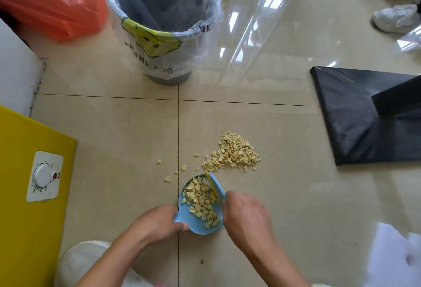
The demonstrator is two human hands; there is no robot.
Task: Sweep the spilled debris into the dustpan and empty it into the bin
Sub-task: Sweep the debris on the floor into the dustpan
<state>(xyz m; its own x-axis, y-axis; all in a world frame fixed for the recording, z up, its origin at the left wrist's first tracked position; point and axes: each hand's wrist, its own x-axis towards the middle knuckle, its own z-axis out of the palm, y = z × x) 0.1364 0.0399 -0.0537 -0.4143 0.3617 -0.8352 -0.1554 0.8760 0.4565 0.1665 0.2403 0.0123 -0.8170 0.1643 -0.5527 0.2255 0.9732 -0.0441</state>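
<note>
Head view: left hand [159, 220] grips the dustpan [200, 229] by its handle, pan resting on the floor [114, 127]. Right hand [246, 216] is curled round a small brush [211, 186], its yellow edge at the pan's mouth. The pan holds a partial load of debris [200, 202]. Main pile [232, 152] lies just beyond the mouth, unswept, with a few strays [167, 179] to the left. Bin [168, 78] stands well beyond, lined. Estimate: about a third swept. Rest of pile, strays and the dump into the bin remain.
</note>
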